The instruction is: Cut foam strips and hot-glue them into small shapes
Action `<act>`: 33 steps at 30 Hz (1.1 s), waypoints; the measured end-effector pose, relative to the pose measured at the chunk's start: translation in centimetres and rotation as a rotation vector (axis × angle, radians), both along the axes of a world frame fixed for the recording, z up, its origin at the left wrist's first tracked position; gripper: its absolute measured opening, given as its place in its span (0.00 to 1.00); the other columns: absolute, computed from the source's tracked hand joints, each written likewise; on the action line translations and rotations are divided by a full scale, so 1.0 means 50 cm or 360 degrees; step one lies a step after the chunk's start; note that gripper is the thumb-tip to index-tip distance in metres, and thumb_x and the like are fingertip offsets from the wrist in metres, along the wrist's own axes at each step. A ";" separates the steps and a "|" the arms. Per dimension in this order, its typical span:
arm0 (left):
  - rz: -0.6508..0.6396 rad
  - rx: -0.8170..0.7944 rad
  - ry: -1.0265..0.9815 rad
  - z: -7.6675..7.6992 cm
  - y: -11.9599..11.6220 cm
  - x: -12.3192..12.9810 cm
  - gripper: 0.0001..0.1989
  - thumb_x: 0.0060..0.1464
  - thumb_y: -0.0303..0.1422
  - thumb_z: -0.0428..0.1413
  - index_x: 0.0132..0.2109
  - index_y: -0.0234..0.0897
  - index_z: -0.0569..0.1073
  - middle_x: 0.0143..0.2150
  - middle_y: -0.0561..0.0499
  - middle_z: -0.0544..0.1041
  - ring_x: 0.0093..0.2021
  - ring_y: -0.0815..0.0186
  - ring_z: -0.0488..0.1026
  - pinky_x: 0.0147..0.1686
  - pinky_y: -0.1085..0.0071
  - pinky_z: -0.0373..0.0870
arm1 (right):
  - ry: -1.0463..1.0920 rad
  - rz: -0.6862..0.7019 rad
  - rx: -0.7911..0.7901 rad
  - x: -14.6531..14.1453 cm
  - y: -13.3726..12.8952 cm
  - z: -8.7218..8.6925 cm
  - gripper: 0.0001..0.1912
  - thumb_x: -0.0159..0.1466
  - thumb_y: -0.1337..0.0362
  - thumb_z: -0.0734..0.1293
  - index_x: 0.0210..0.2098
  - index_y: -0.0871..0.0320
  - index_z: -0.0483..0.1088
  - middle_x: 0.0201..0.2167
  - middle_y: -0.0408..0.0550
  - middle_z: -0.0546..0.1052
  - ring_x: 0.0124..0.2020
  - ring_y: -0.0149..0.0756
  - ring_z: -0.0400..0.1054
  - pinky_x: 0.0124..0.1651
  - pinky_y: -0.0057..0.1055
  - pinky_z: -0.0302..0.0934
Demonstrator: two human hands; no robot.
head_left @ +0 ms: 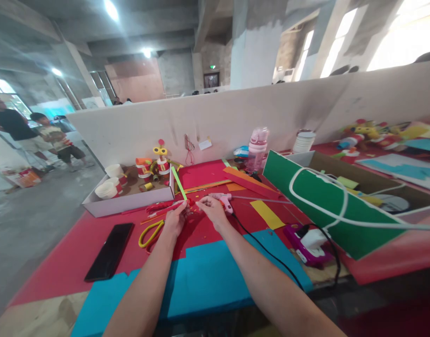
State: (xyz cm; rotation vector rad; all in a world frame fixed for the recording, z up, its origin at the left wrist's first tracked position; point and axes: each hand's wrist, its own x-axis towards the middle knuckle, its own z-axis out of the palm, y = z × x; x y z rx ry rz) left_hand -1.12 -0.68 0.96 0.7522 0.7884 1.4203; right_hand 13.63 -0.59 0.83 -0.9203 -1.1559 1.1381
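My left hand (177,219) is closed, with thumb and finger pinched at the lower end of a light green paper strip (178,182) that sticks up and away from me. Close beside it, my right hand (211,210) has its fingertips pressed together; whatever they hold is too small to make out. Just beyond the right hand lies a pink glue gun (226,202) with a black cord. Yellow-handled scissors (151,234) rest to the left of my left wrist, partly hidden by it.
A box (127,206) of paper cups and small cup figures stands at the left back. Nearer are a black phone (109,252) and blue paper (207,276). On the right sit a purple power strip (311,250) and a green-sided box (327,210). Two people stand far left.
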 end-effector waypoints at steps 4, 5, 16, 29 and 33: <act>-0.0008 -0.0045 -0.0001 0.002 -0.002 0.000 0.14 0.38 0.33 0.67 0.33 0.33 0.75 0.25 0.55 0.73 0.25 0.73 0.68 0.26 0.76 0.62 | -0.0416 -0.0147 0.0336 0.003 -0.001 0.001 0.07 0.53 0.61 0.69 0.31 0.56 0.73 0.34 0.45 0.78 0.37 0.37 0.70 0.43 0.34 0.63; -0.0007 -0.0055 0.0000 0.003 -0.003 0.000 0.14 0.38 0.33 0.67 0.33 0.32 0.75 0.25 0.55 0.73 0.24 0.73 0.68 0.26 0.76 0.62 | -0.0459 -0.0155 0.0349 0.003 -0.002 0.002 0.07 0.54 0.62 0.68 0.32 0.55 0.73 0.34 0.45 0.78 0.37 0.37 0.71 0.43 0.34 0.63; -0.0007 0.0016 0.0174 0.003 -0.008 0.007 0.15 0.37 0.35 0.67 0.33 0.33 0.75 0.26 0.53 0.74 0.25 0.72 0.68 0.28 0.74 0.63 | -0.0811 -0.0210 0.0482 -0.006 -0.014 0.006 0.07 0.56 0.63 0.68 0.36 0.55 0.73 0.32 0.46 0.77 0.37 0.38 0.71 0.45 0.36 0.63; 0.0257 0.0346 0.1306 -0.003 -0.011 0.002 0.09 0.46 0.39 0.60 0.33 0.39 0.79 0.30 0.51 0.78 0.33 0.63 0.73 0.35 0.71 0.66 | -0.0375 0.0025 0.0253 -0.008 0.012 -0.023 0.09 0.56 0.56 0.66 0.31 0.56 0.71 0.29 0.45 0.77 0.32 0.37 0.72 0.38 0.33 0.67; 0.0196 0.0377 0.1375 0.009 -0.018 0.007 0.09 0.46 0.38 0.59 0.33 0.38 0.79 0.30 0.51 0.78 0.35 0.62 0.74 0.38 0.70 0.67 | -0.0193 0.0133 0.0065 -0.007 0.016 -0.028 0.11 0.52 0.55 0.69 0.27 0.56 0.69 0.25 0.44 0.76 0.29 0.37 0.72 0.37 0.34 0.68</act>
